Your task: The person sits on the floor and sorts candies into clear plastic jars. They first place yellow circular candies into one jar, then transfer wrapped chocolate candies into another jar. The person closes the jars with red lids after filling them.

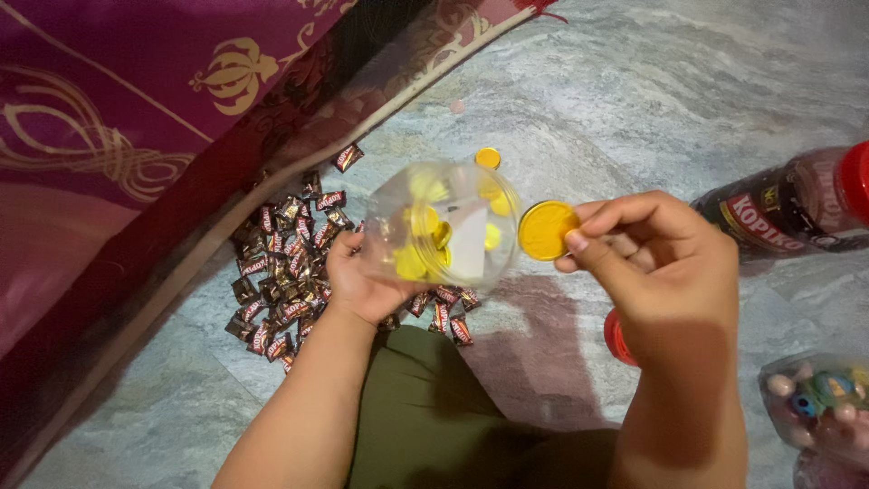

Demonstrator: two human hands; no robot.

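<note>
over the floor (634, 109) | left hand (362, 276) grips clear jar (444, 226), mouth tilted right, several gold coins inside | right hand (652, 263) pinches one coin (546, 230) at the rim, not in yet | one coin (488, 158) loose beyond | wrapped candies (281, 272) piled left

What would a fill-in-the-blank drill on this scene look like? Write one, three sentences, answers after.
1. The right hand pinches a round ____ coin between thumb and fingers.
2. The left hand holds a clear ____ with more gold coins inside.
3. The pile of brown wrapped candies lies on the ____, beside the purple cloth.

Missing words: gold; jar; floor
</note>
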